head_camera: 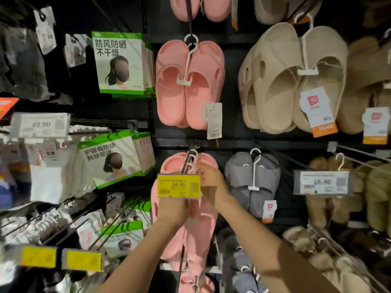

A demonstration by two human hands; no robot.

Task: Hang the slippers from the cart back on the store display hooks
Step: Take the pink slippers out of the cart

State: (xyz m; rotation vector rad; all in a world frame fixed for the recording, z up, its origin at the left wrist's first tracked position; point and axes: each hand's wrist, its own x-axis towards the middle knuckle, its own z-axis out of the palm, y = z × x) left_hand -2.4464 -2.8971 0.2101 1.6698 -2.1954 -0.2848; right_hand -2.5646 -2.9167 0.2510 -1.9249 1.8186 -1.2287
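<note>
The right hand [208,178] pinches a white hanger [191,166] at the hook [186,163]; the left hand [173,210], apparently gripping, steadies the pink slippers [201,225] below. The yellow price tag [178,185] hides the hook's tip, so the hanger may miss and the slippers drop.

i read "16.90" on the yellow price tag [179,186], "69.90" on the white price tag [40,124], "防风防晒 不干燥" on the upper green-edged mask pack [119,63], and "护眼角防晒 触肤即凉" on the lower mask pack [110,160].
</note>
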